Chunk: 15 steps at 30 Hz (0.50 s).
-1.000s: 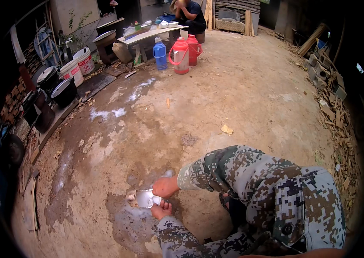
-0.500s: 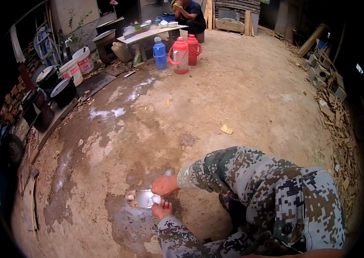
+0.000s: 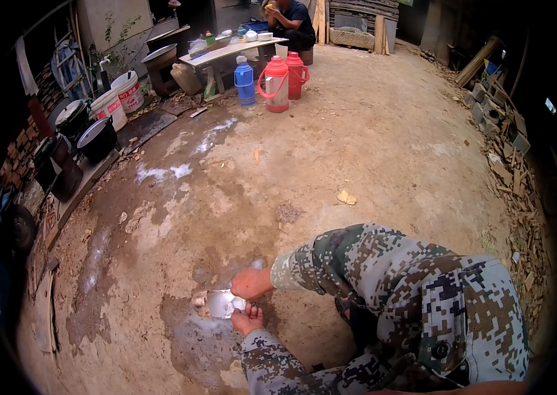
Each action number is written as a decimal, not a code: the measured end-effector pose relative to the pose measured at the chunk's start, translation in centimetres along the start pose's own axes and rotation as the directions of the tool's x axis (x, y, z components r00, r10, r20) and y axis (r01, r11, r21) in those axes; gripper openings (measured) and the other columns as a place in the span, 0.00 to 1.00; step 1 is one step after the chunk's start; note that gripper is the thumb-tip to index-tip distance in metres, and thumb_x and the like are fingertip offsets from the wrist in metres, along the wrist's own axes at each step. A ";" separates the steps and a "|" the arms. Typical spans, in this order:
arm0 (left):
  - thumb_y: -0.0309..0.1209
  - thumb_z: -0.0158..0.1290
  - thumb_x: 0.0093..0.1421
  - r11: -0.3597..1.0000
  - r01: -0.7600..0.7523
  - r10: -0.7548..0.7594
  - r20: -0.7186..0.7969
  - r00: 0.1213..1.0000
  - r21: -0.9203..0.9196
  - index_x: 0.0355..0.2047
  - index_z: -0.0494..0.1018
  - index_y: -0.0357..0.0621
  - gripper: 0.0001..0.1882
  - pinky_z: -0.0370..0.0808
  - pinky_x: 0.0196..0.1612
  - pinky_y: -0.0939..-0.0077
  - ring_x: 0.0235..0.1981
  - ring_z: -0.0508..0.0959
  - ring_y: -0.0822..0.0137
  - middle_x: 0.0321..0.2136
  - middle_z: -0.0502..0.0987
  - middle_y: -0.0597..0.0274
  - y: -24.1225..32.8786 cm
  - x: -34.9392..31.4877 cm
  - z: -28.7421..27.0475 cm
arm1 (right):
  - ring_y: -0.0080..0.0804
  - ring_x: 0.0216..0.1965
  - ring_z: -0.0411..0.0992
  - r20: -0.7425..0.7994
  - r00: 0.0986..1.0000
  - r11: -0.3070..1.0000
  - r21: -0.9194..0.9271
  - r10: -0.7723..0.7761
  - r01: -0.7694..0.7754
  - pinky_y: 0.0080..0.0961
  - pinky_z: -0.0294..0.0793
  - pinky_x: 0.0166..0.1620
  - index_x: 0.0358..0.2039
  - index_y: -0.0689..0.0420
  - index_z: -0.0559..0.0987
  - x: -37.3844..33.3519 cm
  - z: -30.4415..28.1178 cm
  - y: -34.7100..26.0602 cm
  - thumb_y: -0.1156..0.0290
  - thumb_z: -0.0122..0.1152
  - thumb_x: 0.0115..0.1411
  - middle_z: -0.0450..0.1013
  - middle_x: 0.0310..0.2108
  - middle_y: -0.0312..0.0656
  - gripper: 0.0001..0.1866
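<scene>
Low over the wet ground, my right hand is closed at the far edge of a shiny white object. It looks pale and smooth inside, perhaps a small container, but its exact kind is unclear. My left hand is on the near side with curled fingers at the same object's right end, and a whitish lump, foam or cloth, shows between the hands. Most fingertips of the right hand are hidden. Pale suds lie on the ground just below the object.
Two red thermoses and a blue thermos stand ahead. Behind them is a low table with dishes, where a person sits. Buckets and a black pot line the left; scrap wood edges the right.
Almost nothing differs; the hands and the white object stay in place, with only a slight shift of the white lump between them.
</scene>
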<state>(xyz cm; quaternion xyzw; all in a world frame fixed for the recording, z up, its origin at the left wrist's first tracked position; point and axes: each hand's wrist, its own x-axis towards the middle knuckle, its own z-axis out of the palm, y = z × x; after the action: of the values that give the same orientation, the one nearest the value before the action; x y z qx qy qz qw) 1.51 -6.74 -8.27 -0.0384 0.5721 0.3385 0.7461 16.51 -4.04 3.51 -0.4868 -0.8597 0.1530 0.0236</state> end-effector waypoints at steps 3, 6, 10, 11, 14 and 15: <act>0.48 0.37 0.67 1.000 0.000 0.000 0.010 1.000 -0.004 0.48 0.66 0.49 0.19 0.74 0.31 0.65 0.20 0.70 0.69 0.24 0.75 0.69 0.0 0.5 -0.2 | 0.56 0.31 0.78 -0.003 1.000 1.000 0.016 0.002 -0.002 0.48 0.77 0.34 0.25 0.61 0.82 0.1 0.1 0.0 0.71 0.61 0.45 0.78 0.27 0.54 0.08; 0.48 0.37 0.68 1.000 0.009 -0.009 0.011 1.000 -0.002 0.46 0.67 0.49 0.19 0.74 0.31 0.65 0.20 0.70 0.69 0.23 0.75 0.70 -0.1 0.6 -0.2 | 0.56 0.31 0.78 -0.016 1.000 1.000 0.019 -0.002 0.003 0.48 0.77 0.34 0.25 0.60 0.82 0.1 0.4 0.3 0.71 0.61 0.45 0.78 0.27 0.54 0.08; 0.48 0.36 0.68 1.000 0.016 -0.016 0.007 1.000 0.003 0.42 0.68 0.48 0.19 0.74 0.31 0.66 0.20 0.70 0.69 0.22 0.74 0.70 0.0 0.5 -0.1 | 0.56 0.31 0.77 -0.032 0.999 0.999 0.033 0.001 0.000 0.48 0.77 0.34 0.25 0.60 0.82 0.2 0.6 0.4 0.71 0.61 0.44 0.78 0.27 0.54 0.08; 0.48 0.36 0.68 1.000 0.017 -0.017 0.012 1.000 0.002 0.41 0.68 0.48 0.19 0.74 0.31 0.66 0.19 0.70 0.69 0.21 0.74 0.70 0.0 0.4 -0.1 | 0.56 0.31 0.77 -0.029 1.000 0.999 0.032 0.003 -0.002 0.48 0.77 0.34 0.24 0.60 0.82 0.2 0.7 0.4 0.71 0.61 0.44 0.78 0.27 0.54 0.08; 0.48 0.35 0.68 1.000 0.013 -0.013 0.012 1.000 0.000 0.39 0.68 0.47 0.19 0.74 0.30 0.67 0.19 0.70 0.69 0.20 0.74 0.71 0.1 -0.1 0.0 | 0.56 0.30 0.77 -0.028 1.000 1.000 0.026 0.010 -0.009 0.48 0.77 0.34 0.24 0.60 0.82 0.2 0.5 0.3 0.70 0.61 0.45 0.78 0.26 0.54 0.08; 0.48 0.35 0.69 1.000 0.011 -0.011 0.006 1.000 0.001 0.38 0.68 0.47 0.20 0.74 0.30 0.67 0.19 0.70 0.69 0.20 0.74 0.71 0.1 -0.3 0.2 | 0.56 0.30 0.77 -0.031 0.999 1.000 0.021 0.016 -0.015 0.48 0.77 0.33 0.24 0.60 0.82 0.2 0.5 0.2 0.70 0.61 0.45 0.78 0.26 0.54 0.08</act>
<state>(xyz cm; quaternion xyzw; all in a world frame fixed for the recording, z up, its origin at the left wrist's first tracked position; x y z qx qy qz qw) 1.55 -6.76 -7.88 -0.0401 0.5698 0.3343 0.7496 16.49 -3.91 3.00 -0.4955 -0.8538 0.1545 0.0407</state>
